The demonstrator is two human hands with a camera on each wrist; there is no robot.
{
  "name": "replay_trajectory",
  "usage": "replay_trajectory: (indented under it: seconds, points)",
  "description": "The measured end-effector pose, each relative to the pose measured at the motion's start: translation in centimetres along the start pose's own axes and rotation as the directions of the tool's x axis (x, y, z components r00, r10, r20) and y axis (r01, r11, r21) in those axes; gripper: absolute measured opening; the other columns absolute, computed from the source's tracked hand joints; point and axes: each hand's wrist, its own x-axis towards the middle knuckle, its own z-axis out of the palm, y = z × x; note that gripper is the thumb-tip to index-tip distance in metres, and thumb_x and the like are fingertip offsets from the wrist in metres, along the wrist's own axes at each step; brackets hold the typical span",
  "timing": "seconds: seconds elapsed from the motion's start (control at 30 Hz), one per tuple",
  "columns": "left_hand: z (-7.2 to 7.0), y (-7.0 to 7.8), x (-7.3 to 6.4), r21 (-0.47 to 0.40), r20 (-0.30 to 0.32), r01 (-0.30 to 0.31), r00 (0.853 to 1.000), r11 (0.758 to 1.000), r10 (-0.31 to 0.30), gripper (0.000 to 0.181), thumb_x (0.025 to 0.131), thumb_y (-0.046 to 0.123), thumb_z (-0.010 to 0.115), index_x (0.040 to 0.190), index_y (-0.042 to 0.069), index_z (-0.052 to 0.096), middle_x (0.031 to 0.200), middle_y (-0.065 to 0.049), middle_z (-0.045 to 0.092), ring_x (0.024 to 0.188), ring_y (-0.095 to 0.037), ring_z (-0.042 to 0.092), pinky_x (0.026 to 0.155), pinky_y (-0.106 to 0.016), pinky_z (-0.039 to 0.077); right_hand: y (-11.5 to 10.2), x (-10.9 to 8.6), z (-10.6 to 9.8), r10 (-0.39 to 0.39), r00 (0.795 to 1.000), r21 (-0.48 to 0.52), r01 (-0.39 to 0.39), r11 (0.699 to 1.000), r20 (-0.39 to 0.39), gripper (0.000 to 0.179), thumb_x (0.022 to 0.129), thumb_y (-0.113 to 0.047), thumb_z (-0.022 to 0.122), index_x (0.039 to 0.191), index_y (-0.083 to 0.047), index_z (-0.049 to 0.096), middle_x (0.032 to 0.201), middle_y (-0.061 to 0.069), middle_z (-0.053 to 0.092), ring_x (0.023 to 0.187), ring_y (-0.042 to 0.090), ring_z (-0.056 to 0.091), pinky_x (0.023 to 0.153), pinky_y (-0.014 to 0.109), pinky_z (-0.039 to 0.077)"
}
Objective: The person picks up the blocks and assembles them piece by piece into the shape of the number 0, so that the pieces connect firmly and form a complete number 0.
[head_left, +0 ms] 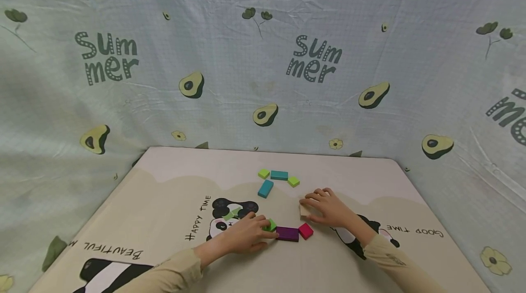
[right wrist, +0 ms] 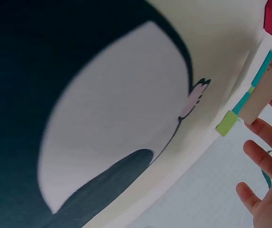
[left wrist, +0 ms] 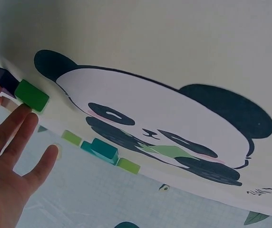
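Note:
In the head view my left hand (head_left: 248,234) lies low over the table, its fingers at a green block (head_left: 270,225) and the left end of a purple block (head_left: 286,233). The left wrist view shows that hand's fingers (left wrist: 13,130) fairly straight, fingertips by the green block (left wrist: 32,95). A red block (head_left: 306,231) sits at the purple one's right end. Further right and back, my right hand (head_left: 330,208) pinches a plain beige block (head_left: 304,211) between thumb and fingers. The right wrist view shows this beige block (right wrist: 260,95) tilted, with the other fingers spread.
Behind the hands lie two teal blocks, one crosswise (head_left: 279,175) and one slanted (head_left: 265,189), with lime blocks at left (head_left: 264,173) and right (head_left: 293,181). Panda drawings and lettering cover the table mat (head_left: 185,170). A printed curtain (head_left: 230,65) hangs behind the table.

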Motion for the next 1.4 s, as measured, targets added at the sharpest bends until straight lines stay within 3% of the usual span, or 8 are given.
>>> replay_trajectory:
  seconds: [0.37,0.63,0.9,1.13,1.4]
  points:
    - [0.2,0.0,-0.1,-0.008,-0.009,0.002,1.000,1.000,-0.002,0.031,0.085,0.036,0.057,0.116,0.032,0.060,0.101,0.006,0.059,0.091,-0.008,0.051,0.074,-0.025,0.040,0.1,-1.4,0.2,-0.010,0.999,0.023,0.011,1.000,-0.047,0.041,0.080,-0.040,0.062,0.116,-0.022,0.058,0.110,-0.003,0.060,0.101,0.018,0.050,0.085,0.044,0.037]
    - [0.1,-0.1,-0.2,-0.002,-0.051,-0.025,0.998,1.000,0.025,0.030,0.085,0.036,0.056,0.114,0.030,0.061,0.099,0.005,0.059,0.089,-0.008,0.050,0.072,-0.024,0.039,0.1,-1.7,0.1,-0.006,1.000,0.018,0.007,1.000,-0.030,0.041,0.080,-0.042,0.061,0.116,-0.023,0.058,0.110,-0.004,0.060,0.101,0.017,0.049,0.085,0.044,0.036]
    - [0.1,-0.1,-0.1,-0.009,-0.022,-0.002,1.000,1.000,0.002,0.031,0.085,0.037,0.057,0.116,0.033,0.059,0.100,0.007,0.059,0.090,-0.008,0.051,0.074,-0.024,0.040,-0.1,-1.7,0.1,0.007,1.000,0.009,-0.007,1.000,0.023,0.042,0.082,-0.045,0.058,0.118,-0.025,0.056,0.113,-0.005,0.060,0.102,0.016,0.048,0.087,0.042,0.036]
    - [0.1,0.0,0.0,-0.006,-0.021,-0.002,1.000,1.000,0.002,0.031,0.085,0.037,0.057,0.115,0.033,0.060,0.101,0.007,0.060,0.091,-0.008,0.051,0.074,-0.025,0.040,0.0,-1.8,0.3,-0.011,1.000,0.008,0.011,1.000,-0.014,0.043,0.080,-0.045,0.060,0.117,-0.025,0.057,0.112,-0.005,0.060,0.100,0.016,0.049,0.084,0.042,0.036]
    - [0.1,0.0,0.0,0.000,-0.013,-0.003,1.000,1.000,0.003,0.031,0.084,0.036,0.057,0.115,0.033,0.059,0.100,0.007,0.059,0.090,-0.008,0.051,0.073,-0.024,0.040,0.0,-1.8,0.3,0.004,1.000,0.012,-0.004,1.000,0.017,0.044,0.081,-0.047,0.058,0.120,-0.026,0.054,0.115,-0.005,0.058,0.102,0.015,0.047,0.086,0.043,0.035]
